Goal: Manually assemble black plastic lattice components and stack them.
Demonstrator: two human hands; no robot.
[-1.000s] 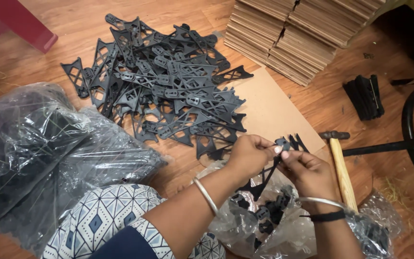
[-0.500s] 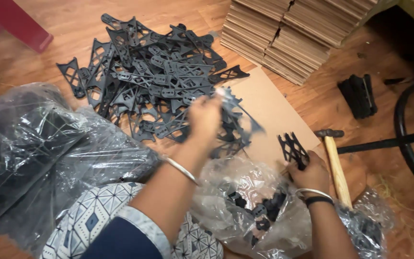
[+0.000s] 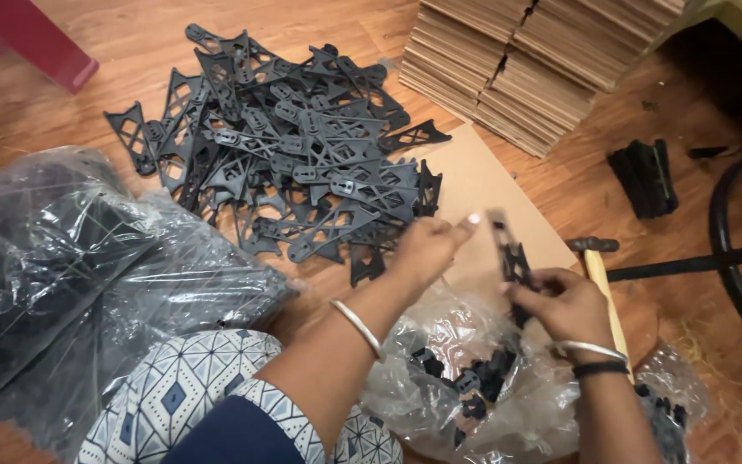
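Head view: my right hand [image 3: 560,301] grips a black bracket [image 3: 508,258] upright, fingers closed round its lower end, just above the clear bag [image 3: 474,378] of small black parts. Half a second ago that hand sat lower, by the hammer [image 3: 599,275], with the bracket tilted beside it; now it has lifted the piece toward the middle. My left hand [image 3: 427,249], which was out over the pile [image 3: 294,163] of brackets, has drawn back and hovers near the bracket, fingers loosely curled, one fingertip out, holding nothing I can see. I read that as both hands meeting on the one piece again. The bracket is thin, flat, with lattice cut-outs, blurred by motion. Everything lies on the wooden floor [image 3: 130,51], cardboard stacks [image 3: 543,60] behind.
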